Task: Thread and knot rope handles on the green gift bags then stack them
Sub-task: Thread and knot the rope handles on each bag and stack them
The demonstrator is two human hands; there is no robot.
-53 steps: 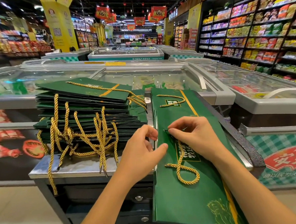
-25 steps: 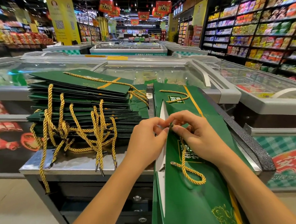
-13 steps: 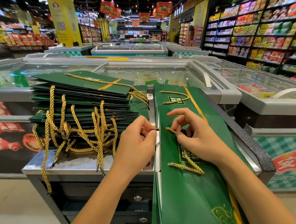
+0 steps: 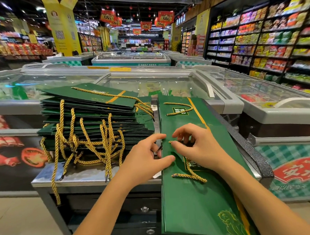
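A flat green gift bag (image 4: 191,209) lies lengthwise on the right of the metal table, on top of another green bag whose gold handle (image 4: 179,108) shows at the far end. A gold rope (image 4: 189,175) loops across the top bag's face. My right hand (image 4: 200,149) pinches this rope by the bag's left edge. My left hand (image 4: 147,161) sits at that same edge, index finger and thumb spread, with the rope's black tip (image 4: 158,149) between its inner fingers. To the left stands a tall stack of finished green bags (image 4: 89,117) with gold handles hanging down.
The metal table (image 4: 82,177) has a bare strip in front of the stack. Glass-topped chest freezers (image 4: 148,81) stand behind and to the right. Stocked shop shelves (image 4: 272,39) line the right side, and tiled floor (image 4: 21,223) lies at the lower left.
The bag's side, lifted open a second ago, lies flat again. My left hand drew the rope's tip out at the bag's edge, and my right hand shifted to pinch the rope there.
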